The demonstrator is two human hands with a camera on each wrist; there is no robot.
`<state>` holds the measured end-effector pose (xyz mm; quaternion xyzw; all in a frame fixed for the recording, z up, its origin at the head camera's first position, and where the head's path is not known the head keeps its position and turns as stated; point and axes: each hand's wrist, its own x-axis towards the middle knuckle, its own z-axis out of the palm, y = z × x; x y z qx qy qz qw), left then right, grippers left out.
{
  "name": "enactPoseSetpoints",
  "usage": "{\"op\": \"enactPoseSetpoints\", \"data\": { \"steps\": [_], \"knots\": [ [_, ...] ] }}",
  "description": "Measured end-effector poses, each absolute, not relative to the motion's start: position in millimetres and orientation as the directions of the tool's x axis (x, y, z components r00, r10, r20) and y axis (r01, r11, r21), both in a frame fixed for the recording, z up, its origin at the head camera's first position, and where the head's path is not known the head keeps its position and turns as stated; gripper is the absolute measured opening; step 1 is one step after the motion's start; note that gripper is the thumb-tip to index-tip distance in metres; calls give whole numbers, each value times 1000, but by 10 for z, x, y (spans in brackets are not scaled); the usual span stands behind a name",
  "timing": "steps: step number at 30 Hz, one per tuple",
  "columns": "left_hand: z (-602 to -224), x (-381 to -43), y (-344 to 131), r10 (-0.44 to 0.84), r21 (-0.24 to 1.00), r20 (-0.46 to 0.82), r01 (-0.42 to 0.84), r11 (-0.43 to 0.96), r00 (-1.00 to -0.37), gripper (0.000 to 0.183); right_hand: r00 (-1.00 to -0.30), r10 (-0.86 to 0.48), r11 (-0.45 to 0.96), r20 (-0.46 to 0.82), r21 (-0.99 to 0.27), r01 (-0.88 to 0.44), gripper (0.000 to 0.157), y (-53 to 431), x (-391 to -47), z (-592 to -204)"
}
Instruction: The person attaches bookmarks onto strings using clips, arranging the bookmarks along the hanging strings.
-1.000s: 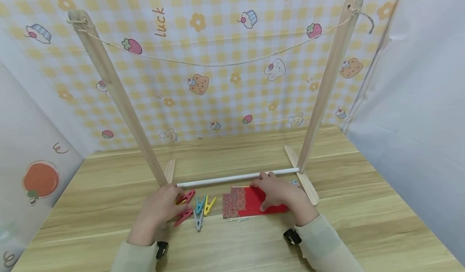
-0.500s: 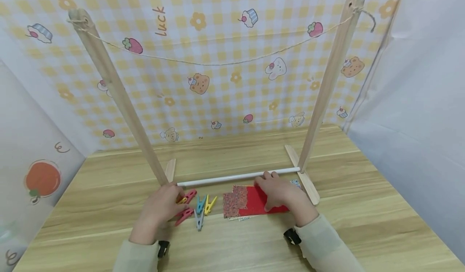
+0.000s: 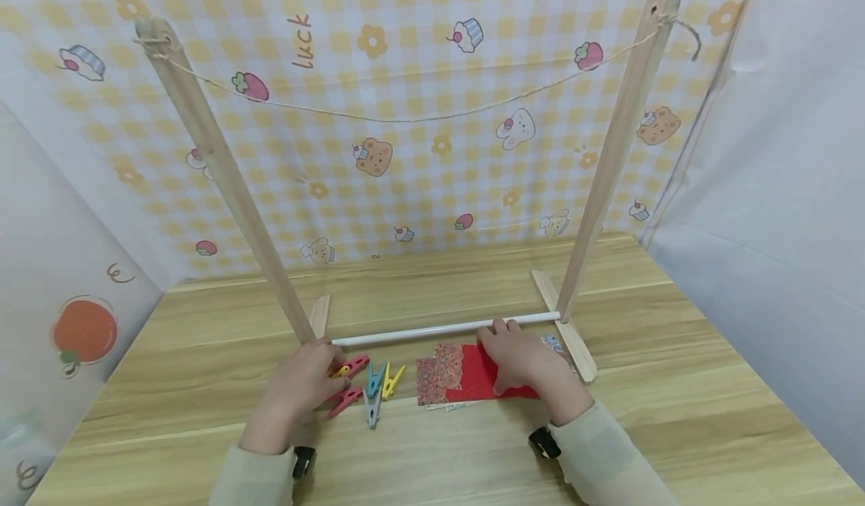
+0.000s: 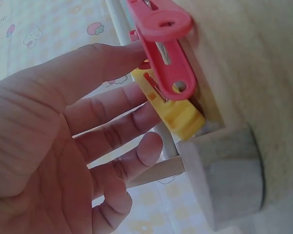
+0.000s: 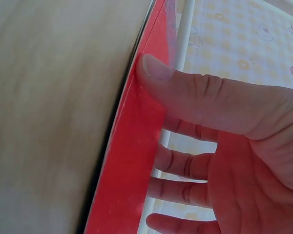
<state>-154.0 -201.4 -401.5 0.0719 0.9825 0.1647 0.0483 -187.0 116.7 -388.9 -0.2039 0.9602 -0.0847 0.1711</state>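
Note:
My left hand (image 3: 302, 378) lies beside several plastic clothespins at the left. Its thumb and fingertips touch a red clothespin (image 4: 173, 68) and a yellow clothespin (image 4: 178, 114), fingers loosely bent. A second red clothespin (image 3: 346, 401) lies nearer me, and a blue clothespin (image 3: 375, 380), another yellow clothespin (image 3: 392, 381) and a grey clothespin (image 3: 372, 408) lie just to the right. My right hand (image 3: 516, 357) rests spread over a red paper piece (image 3: 476, 374), thumb near its front edge. Patterned papers (image 3: 430, 381) stick out from the stack at the left, partly hidden by the red one.
Behind both hands a white rod (image 3: 419, 333) joins two wooden posts, the left post (image 3: 230, 179) and the right post (image 3: 611, 157), on wooden feet. A thin string (image 3: 399, 120) sags between their tops. A yellow checked cloth (image 3: 419, 183) hangs behind the wooden table (image 3: 432, 461).
Hands, clothespins and papers keep nearly the same places. My right thumb has slid slightly to the right on the red paper, and the head view has shifted a little.

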Motion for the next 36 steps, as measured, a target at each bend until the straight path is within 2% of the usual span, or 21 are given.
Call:
{"op": "enactPoseSetpoints", "data": {
  "steps": [6, 14, 22, 36],
  "knots": [
    [-4002, -1538, -2018, 157, 348, -61, 127, 929, -986, 17, -861, -426, 895, -277, -264, -359, 68, 1199, -1914, -3929],
    [-3976, -1512, -2019, 186, 340, -25, 167, 925, -982, 22, -843, -455, 861, -288, -383, -334, 40, 1255, -1972, -3937],
    [-3950, -1501, -2015, 205, 374, -22, 182, 910, -979, 21, -810, -531, 799, -249, -466, -380, 26, 1306, -1986, -3909],
    [-3949, -1518, -2041, 195, 415, -17, 171, 894, -981, 22, -758, -624, 710, -192, -545, -446, 21, 1380, -2022, -3877]
  ]
}}
